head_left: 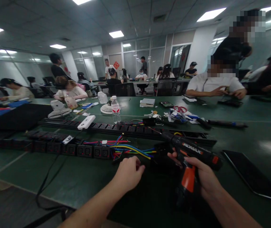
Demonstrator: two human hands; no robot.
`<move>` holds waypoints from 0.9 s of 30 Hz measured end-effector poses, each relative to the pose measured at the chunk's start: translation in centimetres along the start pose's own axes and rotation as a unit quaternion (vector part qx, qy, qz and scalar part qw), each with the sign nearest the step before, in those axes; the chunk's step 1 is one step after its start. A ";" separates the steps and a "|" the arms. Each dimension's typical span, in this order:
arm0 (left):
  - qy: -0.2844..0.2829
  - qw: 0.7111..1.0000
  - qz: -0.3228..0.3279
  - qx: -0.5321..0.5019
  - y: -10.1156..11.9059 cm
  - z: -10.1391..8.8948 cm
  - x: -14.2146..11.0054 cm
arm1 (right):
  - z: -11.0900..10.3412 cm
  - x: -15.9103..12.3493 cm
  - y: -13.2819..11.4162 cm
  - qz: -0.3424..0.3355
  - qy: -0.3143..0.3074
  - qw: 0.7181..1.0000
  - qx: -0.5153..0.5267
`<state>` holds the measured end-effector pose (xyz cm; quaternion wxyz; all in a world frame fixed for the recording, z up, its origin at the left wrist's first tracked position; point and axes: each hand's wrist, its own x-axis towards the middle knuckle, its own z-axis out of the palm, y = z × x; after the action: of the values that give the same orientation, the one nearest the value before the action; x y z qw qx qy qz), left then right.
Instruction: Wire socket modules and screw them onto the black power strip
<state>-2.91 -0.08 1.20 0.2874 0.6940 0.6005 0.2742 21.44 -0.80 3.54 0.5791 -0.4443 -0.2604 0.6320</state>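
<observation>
A black and orange cordless drill [189, 177] is in my right hand [205, 175], whose fingers wrap round the grip below the body. The drill's long thin bit points to the left, over the power strips. My left hand [129, 172] is held low over the green table with its fingers curled in; whatever they may hold is hidden. Just beyond it, loose blue, yellow, green and red wires [132, 149] come out of the open end of a black power strip [88, 150]. Behind lies a second long black power strip [123, 127].
A water bottle [115, 110], a white box [147, 102] and red-handled scissors [180, 109] lie farther back. At the right is a dark tablet-like panel [249, 174]. A black strap [44, 186] hangs over the table's near edge. A person in a white shirt [217, 84] works across the table.
</observation>
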 end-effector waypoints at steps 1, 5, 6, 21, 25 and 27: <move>-0.023 0.991 -0.055 -0.120 0.3 0.6 0.0 | 0.0 0.0 0.0 0.001 -0.002 1.000 0.002; -0.014 0.875 -0.183 -0.447 1.9 2.7 1.6 | 0.2 -0.2 0.0 0.009 -0.006 1.000 0.009; 0.010 0.860 -0.204 -0.468 2.2 3.1 2.1 | 0.2 -0.3 -0.1 0.012 -0.007 1.000 0.010; 0.068 0.853 -0.170 -0.489 1.0 4.2 0.2 | 0.4 -2.4 0.2 0.017 -0.035 0.999 0.018; 0.034 0.866 -0.165 -0.470 0.9 3.9 0.2 | 0.4 -2.5 0.6 0.010 -0.038 0.999 0.014; 0.016 0.872 -0.156 -0.464 0.9 3.7 0.1 | 0.4 -2.4 0.7 0.002 -0.041 0.999 0.013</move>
<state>0.39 -0.34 -0.67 0.6056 0.3736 0.5096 0.4837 20.62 -3.20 3.76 0.5721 -0.4111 -0.2748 0.6543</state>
